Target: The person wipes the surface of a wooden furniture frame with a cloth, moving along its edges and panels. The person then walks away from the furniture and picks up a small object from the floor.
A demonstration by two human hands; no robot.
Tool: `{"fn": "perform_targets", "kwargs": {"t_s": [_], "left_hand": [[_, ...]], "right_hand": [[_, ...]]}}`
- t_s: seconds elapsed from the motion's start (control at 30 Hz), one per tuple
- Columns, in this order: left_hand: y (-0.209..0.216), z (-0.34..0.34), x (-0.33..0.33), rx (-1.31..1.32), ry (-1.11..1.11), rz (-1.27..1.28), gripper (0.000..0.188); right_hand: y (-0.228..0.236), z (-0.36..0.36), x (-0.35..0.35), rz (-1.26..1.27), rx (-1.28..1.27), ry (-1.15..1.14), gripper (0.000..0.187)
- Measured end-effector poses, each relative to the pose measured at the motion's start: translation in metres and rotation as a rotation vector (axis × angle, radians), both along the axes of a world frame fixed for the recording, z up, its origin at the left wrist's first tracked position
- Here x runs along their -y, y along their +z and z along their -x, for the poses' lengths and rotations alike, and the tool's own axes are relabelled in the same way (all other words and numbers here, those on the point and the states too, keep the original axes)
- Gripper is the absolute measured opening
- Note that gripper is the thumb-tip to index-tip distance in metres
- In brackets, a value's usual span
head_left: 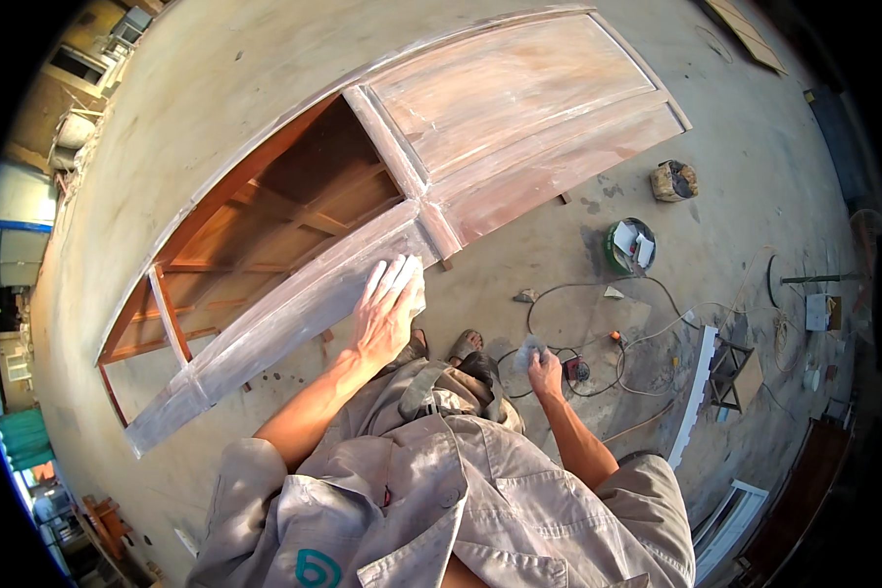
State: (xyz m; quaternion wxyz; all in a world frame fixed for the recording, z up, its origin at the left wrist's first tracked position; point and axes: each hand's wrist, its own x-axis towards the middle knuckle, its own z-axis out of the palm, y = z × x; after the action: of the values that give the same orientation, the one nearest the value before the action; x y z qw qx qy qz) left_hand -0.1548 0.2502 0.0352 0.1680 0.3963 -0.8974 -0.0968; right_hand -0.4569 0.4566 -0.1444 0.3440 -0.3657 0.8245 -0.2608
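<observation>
The left hand (387,316) lies on the near rail (309,284) of the wooden frame (519,83), which stretches out before the person; its fingers are straight and close together, though whether they grip anything I can't tell. Off to the side, the right hand (547,375) pinches a grey scrap (530,349) in its fingertips.

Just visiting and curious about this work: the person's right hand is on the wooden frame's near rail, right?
Not quite: the head view shows the left hand on the wooden frame's near rail, not the right hand.
</observation>
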Motion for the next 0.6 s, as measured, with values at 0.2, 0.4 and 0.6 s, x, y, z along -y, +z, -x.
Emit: {"fn": "perform_targets", "kwargs": {"t_s": [0.2,0.4,0.6], "left_hand": [[0.004,0.039,0.007,-0.058,-0.015,0.038,0.054],[0.002,-0.001,-0.008,0.018,0.05,0.025,0.051],[-0.001,0.01,-0.003,0.028,0.031,0.02,0.056]], "right_hand": [[-0.059,-0.015,-0.058,-0.126,-0.033,-0.119,0.028],[-0.037,0.005,-0.058,-0.131,0.052,-0.281,0.032],[-0.042,-0.008,-0.062,-0.206,0.085,-0.183,0.035]]}}
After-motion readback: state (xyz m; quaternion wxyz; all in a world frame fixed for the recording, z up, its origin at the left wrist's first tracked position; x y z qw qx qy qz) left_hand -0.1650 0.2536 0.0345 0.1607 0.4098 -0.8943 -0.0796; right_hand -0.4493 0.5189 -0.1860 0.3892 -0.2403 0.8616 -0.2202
